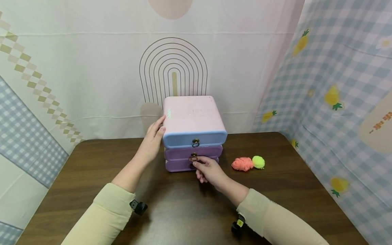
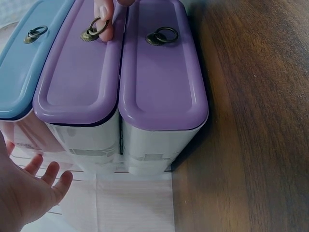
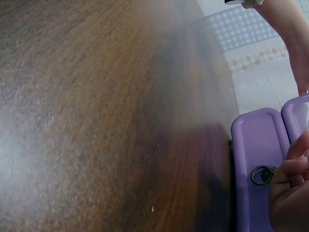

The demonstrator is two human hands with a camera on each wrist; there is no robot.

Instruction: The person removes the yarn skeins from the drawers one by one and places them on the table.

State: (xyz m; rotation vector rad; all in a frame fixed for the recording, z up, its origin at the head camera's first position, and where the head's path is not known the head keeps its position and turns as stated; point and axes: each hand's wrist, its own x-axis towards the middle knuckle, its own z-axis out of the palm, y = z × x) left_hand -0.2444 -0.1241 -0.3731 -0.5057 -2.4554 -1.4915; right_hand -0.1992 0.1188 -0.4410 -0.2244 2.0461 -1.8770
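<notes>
A small three-drawer cabinet stands on the table, with a pink top [image 1: 193,114], a blue top drawer [image 1: 179,140] and two purple drawers below. My left hand [image 1: 151,143] lies against the cabinet's upper left side, its fingers extended. At the middle drawer [image 2: 79,77], my right hand [image 1: 211,172] pinches the brass ring pull [image 2: 90,35] between thumb and finger. Below it, the bottom drawer [image 2: 161,82] has its own ring pull [image 2: 162,36], hanging free. All three drawers look closed or nearly so. In the right wrist view my right hand [image 3: 292,193] covers the middle drawer's pull.
To the cabinet's right, a coral yarn bundle [image 1: 242,164] and a neon-yellow yarn ball [image 1: 258,162] lie touching on the brown wooden table [image 1: 107,156]. A patterned cloth backdrop [image 1: 101,68] hangs behind the table, and a checked cloth [image 1: 309,136] hangs at the right.
</notes>
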